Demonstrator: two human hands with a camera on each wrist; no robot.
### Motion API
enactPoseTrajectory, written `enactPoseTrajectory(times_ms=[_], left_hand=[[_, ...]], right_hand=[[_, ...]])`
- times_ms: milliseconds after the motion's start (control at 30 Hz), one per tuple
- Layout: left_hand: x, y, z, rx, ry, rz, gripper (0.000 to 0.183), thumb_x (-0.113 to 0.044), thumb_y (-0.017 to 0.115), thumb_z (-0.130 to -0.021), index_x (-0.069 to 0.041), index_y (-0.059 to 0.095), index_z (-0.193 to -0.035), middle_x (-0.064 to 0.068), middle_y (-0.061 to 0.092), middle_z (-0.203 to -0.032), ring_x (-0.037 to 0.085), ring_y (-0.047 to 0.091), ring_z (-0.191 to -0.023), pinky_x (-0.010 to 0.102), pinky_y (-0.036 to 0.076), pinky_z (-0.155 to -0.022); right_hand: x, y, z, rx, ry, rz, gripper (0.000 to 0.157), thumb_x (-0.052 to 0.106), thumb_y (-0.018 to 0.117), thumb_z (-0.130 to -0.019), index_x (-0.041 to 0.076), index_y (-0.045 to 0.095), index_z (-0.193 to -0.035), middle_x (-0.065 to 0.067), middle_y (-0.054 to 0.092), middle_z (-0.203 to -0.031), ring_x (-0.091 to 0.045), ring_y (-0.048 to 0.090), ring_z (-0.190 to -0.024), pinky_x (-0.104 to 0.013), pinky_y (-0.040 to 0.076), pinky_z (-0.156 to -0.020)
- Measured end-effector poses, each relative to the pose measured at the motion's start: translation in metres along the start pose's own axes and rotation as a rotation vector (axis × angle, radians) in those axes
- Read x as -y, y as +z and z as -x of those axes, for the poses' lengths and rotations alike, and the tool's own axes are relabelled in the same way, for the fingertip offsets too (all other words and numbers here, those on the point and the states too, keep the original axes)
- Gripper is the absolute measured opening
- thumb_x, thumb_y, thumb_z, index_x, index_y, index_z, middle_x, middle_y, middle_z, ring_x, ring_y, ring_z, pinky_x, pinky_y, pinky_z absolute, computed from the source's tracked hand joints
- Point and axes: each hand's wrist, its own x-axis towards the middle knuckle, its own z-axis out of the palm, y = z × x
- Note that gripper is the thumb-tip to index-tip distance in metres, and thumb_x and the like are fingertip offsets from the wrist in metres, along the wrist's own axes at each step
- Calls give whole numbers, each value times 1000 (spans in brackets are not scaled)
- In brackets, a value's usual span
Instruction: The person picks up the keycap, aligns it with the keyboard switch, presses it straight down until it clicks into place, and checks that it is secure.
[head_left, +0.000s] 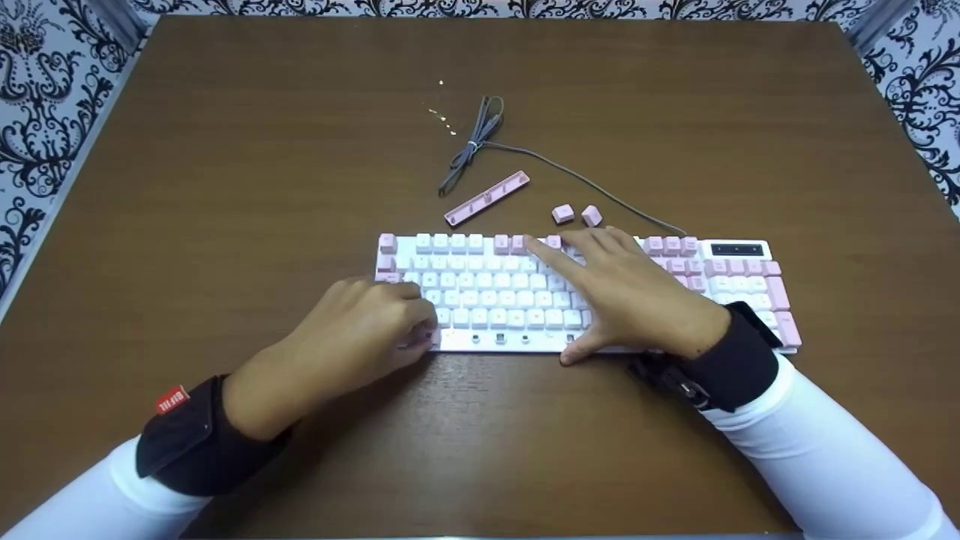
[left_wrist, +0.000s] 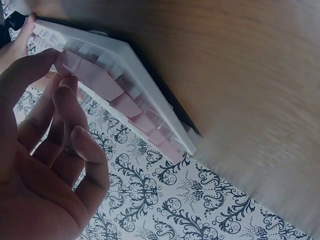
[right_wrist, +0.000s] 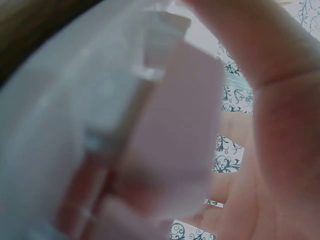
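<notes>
A white keyboard (head_left: pixel 510 280) with white and pink keycaps lies across the table. At its front left corner is my left hand (head_left: pixel 375 322), and in the left wrist view its fingertips pinch a pink keycap (left_wrist: pixel 64 64) in the edge row. My right hand (head_left: pixel 637 300) spreads over the keyboard's right part, thumb at the front edge and fingers reaching toward the back. Bare switches (head_left: pixel 500 339) show in the front row between the hands. Behind the keyboard lie a long pink spacebar keycap (head_left: pixel 487 199), underside up, and two loose pink keycaps (head_left: pixel 562 214).
A bundled grey cable (head_left: pixel 469 150) lies behind the spacebar, its free run curving to the keyboard's back edge. Small pale specks (head_left: pixel 442 118) are scattered beside the bundle. The brown table (head_left: pixel 262 150) stands above a black-and-white patterned floor (head_left: pixel 45 112).
</notes>
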Motion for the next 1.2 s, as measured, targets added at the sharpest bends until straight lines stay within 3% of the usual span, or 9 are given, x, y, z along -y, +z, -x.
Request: enactPoseTrajectory(times_ms=[333,533,867,1200], left_hand=[[-3,1,0,31,-26,16,13,-11,79,-80,-16,70,-72,-4,62,-68,12,54,-55,32,46,-50],[-7,2,-1,47,-68,12,9,-15,80,-82,-15,74,-77,-2,65,-72,17,62,-60,37,50,-54],[-14,-3,-9,162,-180,57,6,-14,80,-82,-12,77,-78,1,68,-73,20,66,-65,38,52,-56],[-16,-5,-11,168,-158,39,12,-14,80,-82,-10,73,-73,1,63,-68,18,61,-60,37,49,-52]], right_hand=[[0,1,0,15,4,-6,135,64,88,-56,24,14,-162,-22,33,-156,-45,29,-145,-60,18,-120],[-1,1,0,5,3,1,136,65,88,-55,24,15,-162,-22,34,-155,-44,30,-144,-59,19,-120],[1,1,0,9,7,3,136,64,88,-55,24,15,-162,-23,33,-156,-46,29,-145,-61,19,-120],[0,2,0,-10,-25,7,135,64,88,-55,22,16,-162,-23,36,-154,-45,33,-142,-59,20,-119]])
